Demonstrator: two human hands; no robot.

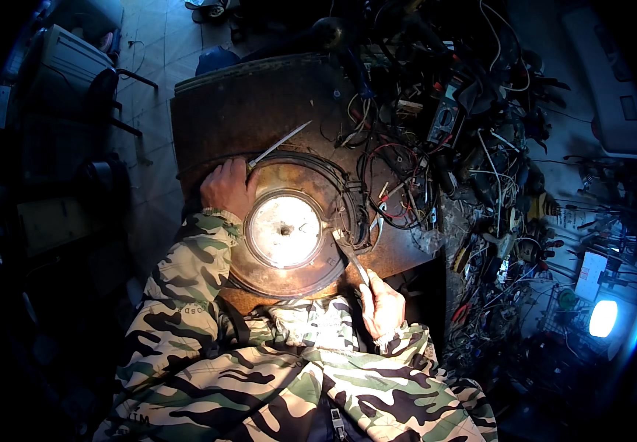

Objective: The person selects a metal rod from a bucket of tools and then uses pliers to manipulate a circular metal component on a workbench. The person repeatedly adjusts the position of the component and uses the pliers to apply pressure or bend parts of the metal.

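A round metal disc (283, 230) with a dark hub at its centre lies brightly lit in front of me, set within a wider rusty round plate (270, 282). My left hand (228, 190) rests at the plate's upper left rim, fingers closed round a slim, pointed metal tool (281, 144) that points away to the upper right. At the lower right my right hand (385, 306) grips a narrow tool (354, 258) with a pale tip; its exact kind is unclear. That tip is close to the disc's right edge.
A dark cable (337, 166) loops round the plate on the brown worktop (237, 118). Pliers (379, 221) lie to its right. Beyond are tangled wires, a multimeter (446, 118) and heaped tools. A lit lamp (603, 319) glows at far right. Left is a tiled floor (160, 88).
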